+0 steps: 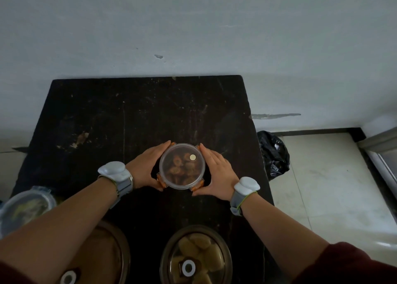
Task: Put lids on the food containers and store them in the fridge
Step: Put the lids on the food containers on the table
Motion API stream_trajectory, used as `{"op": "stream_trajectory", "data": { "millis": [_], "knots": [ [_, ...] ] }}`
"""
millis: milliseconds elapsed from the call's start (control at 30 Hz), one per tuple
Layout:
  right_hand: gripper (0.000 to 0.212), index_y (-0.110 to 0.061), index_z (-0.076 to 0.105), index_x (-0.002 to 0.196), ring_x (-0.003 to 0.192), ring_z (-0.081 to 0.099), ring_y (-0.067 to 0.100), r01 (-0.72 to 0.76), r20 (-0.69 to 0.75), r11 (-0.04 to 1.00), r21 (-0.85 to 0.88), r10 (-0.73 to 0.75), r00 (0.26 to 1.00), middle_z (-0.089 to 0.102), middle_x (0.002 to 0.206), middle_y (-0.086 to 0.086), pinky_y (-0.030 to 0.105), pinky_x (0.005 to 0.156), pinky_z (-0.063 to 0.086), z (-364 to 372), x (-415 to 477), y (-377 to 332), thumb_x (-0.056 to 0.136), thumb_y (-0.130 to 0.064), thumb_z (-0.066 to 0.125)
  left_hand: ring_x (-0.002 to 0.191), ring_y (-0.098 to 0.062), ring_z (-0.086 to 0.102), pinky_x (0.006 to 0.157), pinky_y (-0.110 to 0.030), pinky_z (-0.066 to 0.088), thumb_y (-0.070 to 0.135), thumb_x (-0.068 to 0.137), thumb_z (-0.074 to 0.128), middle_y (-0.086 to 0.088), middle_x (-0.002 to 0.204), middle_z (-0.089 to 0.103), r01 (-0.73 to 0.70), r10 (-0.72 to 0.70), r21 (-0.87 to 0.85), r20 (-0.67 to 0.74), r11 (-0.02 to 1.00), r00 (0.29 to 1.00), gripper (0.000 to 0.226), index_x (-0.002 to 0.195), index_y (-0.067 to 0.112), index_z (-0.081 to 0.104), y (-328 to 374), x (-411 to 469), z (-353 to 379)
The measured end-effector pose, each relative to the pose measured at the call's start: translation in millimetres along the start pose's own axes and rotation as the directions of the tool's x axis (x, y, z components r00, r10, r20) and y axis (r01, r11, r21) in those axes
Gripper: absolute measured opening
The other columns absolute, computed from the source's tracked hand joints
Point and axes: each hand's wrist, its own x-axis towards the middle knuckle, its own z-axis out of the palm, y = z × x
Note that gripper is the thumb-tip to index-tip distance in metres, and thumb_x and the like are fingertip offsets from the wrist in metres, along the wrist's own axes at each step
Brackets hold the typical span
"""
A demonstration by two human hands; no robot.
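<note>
A round clear container (182, 166) with brown food inside stands on the dark table (129, 116). Its clear lid with orange clips and a small round valve is on top. My left hand (148, 167) cups its left side and my right hand (214, 172) cups its right side, fingers against the clips. Near the front edge stand two round lidded containers: one with pale yellow food (196, 255) and one partly hidden under my left arm (107, 255). A rectangular lidded container (23, 208) sits at the far left.
A white wall rises behind the table. A black plastic bag (274, 155) lies on the tiled floor to the table's right. A metal frame edge (382, 150) shows at the far right.
</note>
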Motion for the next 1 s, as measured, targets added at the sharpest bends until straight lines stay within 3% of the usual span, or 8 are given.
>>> {"op": "stream_trajectory", "data": {
  "millis": [133, 400, 567, 700, 767, 833, 900, 1000],
  "knots": [
    [0.132, -0.025, -0.002, 0.153, 0.143, 0.024, 0.018, -0.007, 0.005, 0.999, 0.031, 0.007, 1.000, 0.022, 0.159, -0.004, 0.040, 0.116, 0.021, -1, -1, 0, 0.058, -0.057, 0.082, 0.141, -0.015, 0.023, 0.107, -0.022, 0.016, 0.026, 0.050, 0.090, 0.000, 0.154, 0.025, -0.026, 0.025, -0.003, -0.063, 1.000, 0.998, 0.128, 0.149, 0.020, 0.009, 4, 5, 0],
    [0.130, -0.024, 0.005, 0.154, 0.126, 0.047, 0.018, -0.051, -0.026, 0.998, 0.037, 0.052, 0.998, 0.052, 0.138, 0.001, 0.033, 0.107, 0.031, 0, 2, 0, 0.055, -0.053, 0.085, 0.134, -0.013, 0.038, 0.105, -0.022, 0.023, 0.033, 0.047, 0.090, 0.002, 0.145, 0.042, -0.037, 0.038, 0.009, -0.111, 0.999, 0.993, 0.124, 0.147, 0.021, 0.018, 0, 5, 3],
    [0.129, -0.024, 0.002, 0.153, 0.137, 0.039, 0.017, -0.059, 0.002, 0.993, 0.103, 0.060, 0.998, 0.040, 0.150, -0.001, 0.033, 0.113, 0.028, -4, -1, -3, 0.059, -0.044, 0.087, 0.134, -0.015, 0.038, 0.109, -0.029, 0.030, 0.036, 0.046, 0.089, 0.002, 0.148, 0.038, 0.025, -0.023, 0.037, -0.069, 0.999, 0.997, 0.127, 0.147, 0.023, 0.013, 4, 4, 4],
    [0.129, -0.023, 0.002, 0.153, 0.143, 0.028, 0.016, -0.079, 0.076, 0.960, 0.267, 0.060, 0.995, 0.025, 0.156, -0.001, 0.036, 0.118, 0.026, -3, 0, 0, 0.059, -0.028, 0.090, 0.141, -0.020, 0.028, 0.115, -0.035, 0.026, 0.039, 0.054, 0.086, -0.003, 0.155, 0.025, 0.070, -0.064, 0.111, -0.053, 0.991, 0.996, 0.128, 0.150, 0.019, 0.004, 9, -4, 5],
    [0.123, -0.021, 0.001, 0.153, 0.143, 0.026, 0.017, -0.138, 0.184, 0.892, 0.430, 0.062, 0.981, 0.023, 0.157, 0.000, 0.038, 0.118, 0.024, -9, 3, 2, 0.065, -0.017, 0.087, 0.141, -0.020, 0.027, 0.115, -0.037, 0.025, 0.034, 0.068, 0.079, -0.003, 0.156, 0.024, 0.105, -0.097, 0.104, -0.073, 0.989, 0.993, 0.112, 0.150, 0.022, 0.003, 12, -11, 3],
    [0.104, -0.021, 0.007, 0.153, 0.137, 0.036, 0.020, -0.312, 0.296, 0.688, 0.655, 0.146, 0.944, 0.034, 0.151, 0.000, 0.041, 0.116, 0.029, -20, 7, -4, 0.077, -0.010, 0.077, 0.137, -0.019, 0.036, 0.111, -0.037, 0.030, 0.019, 0.083, 0.066, -0.003, 0.152, 0.034, 0.169, -0.170, -0.022, -0.113, 0.985, 0.979, 0.091, 0.150, 0.025, 0.005, 13, -21, 4],
    [0.076, -0.017, 0.028, 0.149, 0.126, 0.049, 0.023, -0.411, 0.311, 0.534, 0.739, 0.271, 0.911, 0.051, 0.137, 0.003, 0.047, 0.110, 0.037, -22, 16, -10, 0.086, -0.017, 0.070, 0.125, -0.017, 0.051, 0.103, -0.031, 0.039, 0.008, 0.089, 0.055, -0.003, 0.141, 0.050, 0.203, -0.251, -0.290, -0.139, 0.935, 0.958, 0.071, 0.148, 0.022, 0.018, 14, -32, 8],
    [0.039, -0.013, 0.063, 0.116, 0.104, 0.066, 0.025, -0.424, 0.224, 0.584, 0.692, 0.385, 0.895, 0.069, 0.112, 0.009, 0.048, 0.098, 0.050, -13, 26, -25, 0.082, -0.028, 0.073, 0.106, -0.013, 0.058, 0.084, -0.023, 0.049, 0.001, 0.092, 0.046, -0.001, 0.129, 0.059, 0.174, -0.290, -0.557, -0.126, 0.812, 0.949, 0.048, 0.137, 0.021, 0.045, 21, -46, 20]
  ]
}}
